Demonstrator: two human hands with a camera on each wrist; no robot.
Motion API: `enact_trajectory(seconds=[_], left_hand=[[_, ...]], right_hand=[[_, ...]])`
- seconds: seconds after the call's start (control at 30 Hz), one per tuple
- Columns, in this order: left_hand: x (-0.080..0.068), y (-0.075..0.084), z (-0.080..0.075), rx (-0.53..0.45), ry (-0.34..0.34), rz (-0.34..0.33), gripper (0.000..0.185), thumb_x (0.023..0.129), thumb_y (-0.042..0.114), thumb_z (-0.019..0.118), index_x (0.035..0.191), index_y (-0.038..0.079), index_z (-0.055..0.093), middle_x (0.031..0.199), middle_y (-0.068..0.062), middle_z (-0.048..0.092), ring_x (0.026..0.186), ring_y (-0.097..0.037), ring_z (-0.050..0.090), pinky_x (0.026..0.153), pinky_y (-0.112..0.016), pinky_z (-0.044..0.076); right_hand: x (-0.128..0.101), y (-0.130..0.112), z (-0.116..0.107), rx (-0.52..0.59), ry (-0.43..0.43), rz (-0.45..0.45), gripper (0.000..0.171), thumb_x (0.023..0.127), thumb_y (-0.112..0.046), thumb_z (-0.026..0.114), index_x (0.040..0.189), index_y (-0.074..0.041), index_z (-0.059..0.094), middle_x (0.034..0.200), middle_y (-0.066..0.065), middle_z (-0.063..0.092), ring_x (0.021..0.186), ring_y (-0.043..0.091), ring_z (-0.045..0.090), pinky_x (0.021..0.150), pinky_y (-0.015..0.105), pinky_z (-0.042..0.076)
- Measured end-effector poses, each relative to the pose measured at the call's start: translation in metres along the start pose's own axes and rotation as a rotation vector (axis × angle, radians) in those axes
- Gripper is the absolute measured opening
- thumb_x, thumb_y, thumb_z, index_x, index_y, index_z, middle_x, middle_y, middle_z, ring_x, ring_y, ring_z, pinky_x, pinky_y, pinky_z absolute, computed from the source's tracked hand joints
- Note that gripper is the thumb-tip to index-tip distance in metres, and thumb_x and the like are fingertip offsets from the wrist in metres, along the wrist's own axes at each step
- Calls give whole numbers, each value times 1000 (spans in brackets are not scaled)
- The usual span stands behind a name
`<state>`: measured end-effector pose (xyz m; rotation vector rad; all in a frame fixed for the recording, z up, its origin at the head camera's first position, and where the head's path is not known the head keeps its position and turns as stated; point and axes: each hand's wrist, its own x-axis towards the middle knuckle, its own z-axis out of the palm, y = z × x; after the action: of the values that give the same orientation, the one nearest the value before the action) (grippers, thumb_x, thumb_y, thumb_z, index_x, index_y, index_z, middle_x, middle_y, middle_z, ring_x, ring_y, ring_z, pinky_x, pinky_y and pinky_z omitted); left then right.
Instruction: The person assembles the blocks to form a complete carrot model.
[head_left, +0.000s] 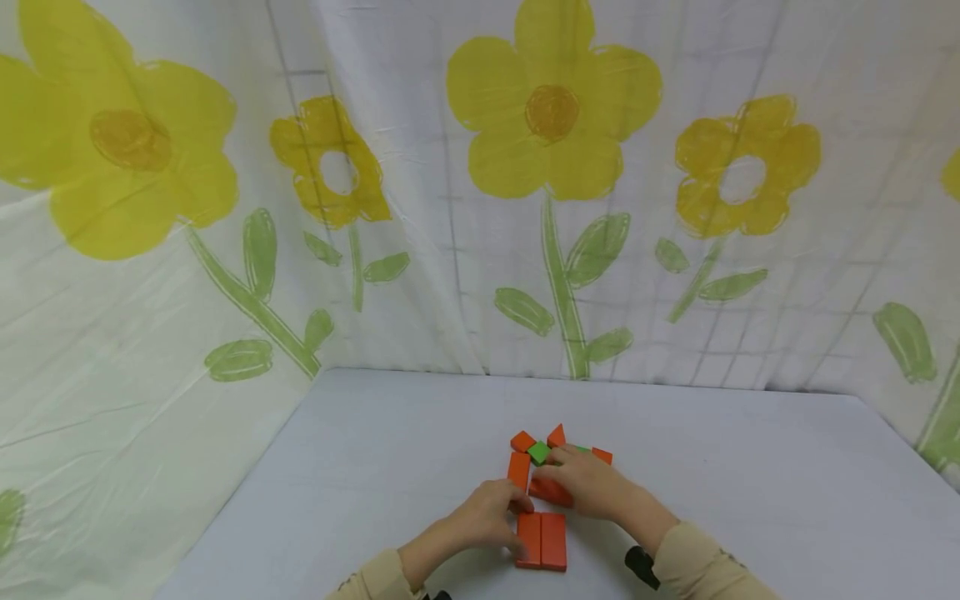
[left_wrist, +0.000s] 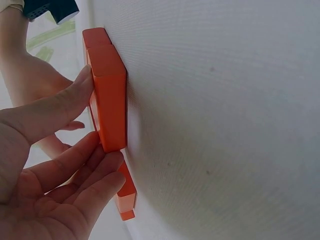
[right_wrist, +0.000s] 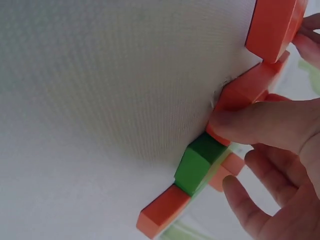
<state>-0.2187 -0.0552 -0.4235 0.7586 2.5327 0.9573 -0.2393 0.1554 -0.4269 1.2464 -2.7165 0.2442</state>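
Observation:
Two red rectangular blocks lie side by side near me: a left one (head_left: 528, 540) and a right one (head_left: 553, 542). My left hand (head_left: 489, 518) spans the left block, its thumb at the side and its fingers curled at the far end. Beyond them, my right hand (head_left: 592, 485) is at another red block (right_wrist: 245, 90). In the right wrist view its thumb lies against that block's side, next to a green block (right_wrist: 197, 162). The index fingertip is partly hidden behind the thumb; the other fingers bend above the arrangement.
Around the hands on the white table (head_left: 390, 442) are an upright red rectangular block (head_left: 518, 469), a small green block (head_left: 539, 452), a red pointed block (head_left: 522, 442), a red triangle (head_left: 557, 435) and a red block (head_left: 602, 456). A flower-patterned curtain (head_left: 420, 333) hangs behind the table.

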Motion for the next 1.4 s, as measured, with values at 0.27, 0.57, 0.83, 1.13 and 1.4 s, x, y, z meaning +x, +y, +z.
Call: enact_trajectory(seconds=[0.27, 0.57, 0.83, 1.13, 1.4], left_hand=[[0, -1, -1, 10, -1, 16, 36, 67, 7, 88, 99, 3, 71, 87, 7, 61, 80, -4, 53, 76, -21, 47], [-1, -1, 1, -8, -4, -2, 36, 67, 6, 88, 99, 3, 71, 88, 6, 61, 81, -5, 53, 76, -21, 47], [0, -1, 0, 4, 1, 10, 36, 66, 6, 88, 98, 3, 71, 86, 7, 61, 79, -4, 52, 75, -21, 47], [0, 1, 0, 7, -6, -14, 36, 67, 5, 87, 100, 3, 71, 88, 6, 60, 80, -5, 52, 77, -22, 47], [0, 1, 0, 14, -5, -23, 37, 67, 5, 87, 101, 4, 71, 89, 6, 60, 81, -5, 52, 78, -22, 47]], right_hand=[[0, -2, -7, -17, -33, 33, 50, 66, 2, 86, 112, -8, 67, 101, 6, 57, 94, 23, 53, 79, 33, 52], [0, 0, -6, 1, -57, 53, 53, 64, 9, 82, 111, -11, 68, 106, 8, 58, 98, 26, 52, 74, 42, 53], [-2, -2, -20, 50, -48, 84, 54, 66, 1, 84, 116, -4, 63, 117, 9, 61, 109, 29, 54, 82, 49, 52], [-19, 2, -25, 48, 17, 166, 53, 63, -14, 88, 110, -5, 64, 105, 6, 63, 96, 26, 58, 78, 42, 53], [-40, -5, -22, 171, -108, 304, 52, 62, -32, 89, 103, -10, 66, 93, -6, 58, 80, 10, 51, 67, 35, 50]])
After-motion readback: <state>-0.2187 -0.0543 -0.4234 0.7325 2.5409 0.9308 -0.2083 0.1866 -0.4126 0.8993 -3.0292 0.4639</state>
